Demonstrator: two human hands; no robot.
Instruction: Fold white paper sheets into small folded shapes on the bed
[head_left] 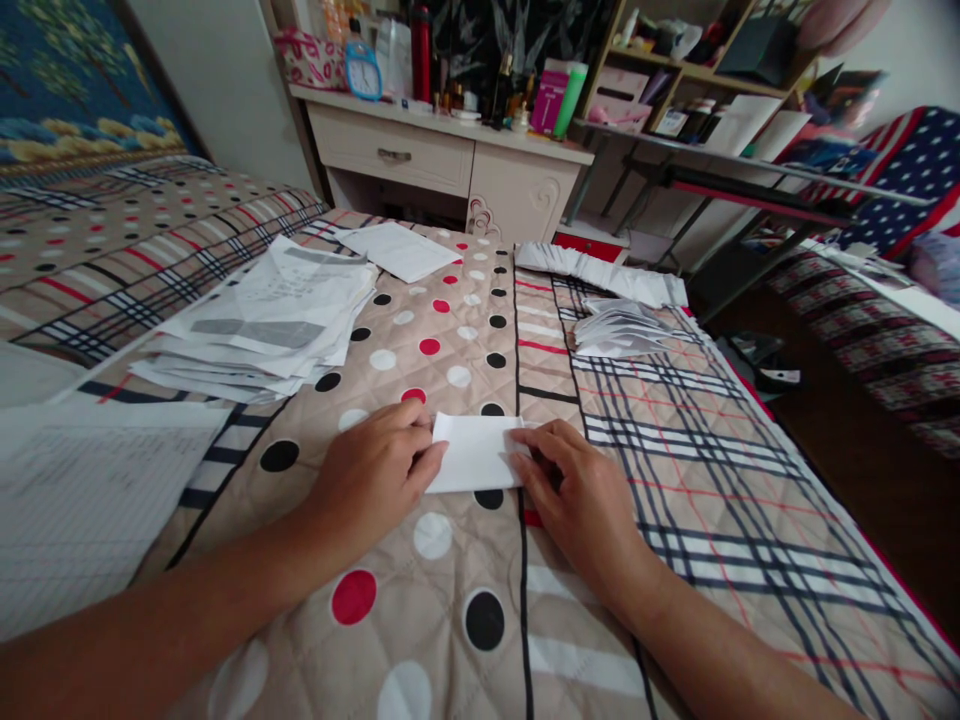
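A small folded sheet of white paper (478,455) lies on the patterned bedspread (457,610) in front of me. My left hand (386,455) grips its left edge, thumb on top and fingers curled at the far corner. At the right edge, my right hand (570,470) pinches the paper between thumb and fingers. The undersides of the fingers are hidden. Farther off to the right sits a pile of folded papers (622,328), with a long row of folded papers (600,272) behind it.
To the left is a stack of printed sheets (259,320), with lined paper (97,500) nearer me. A white sheet (401,250) lies at the far side. Beyond the bed stand a drawer cabinet (390,150) with a blue alarm clock (364,75) and a shelved desk (675,70).
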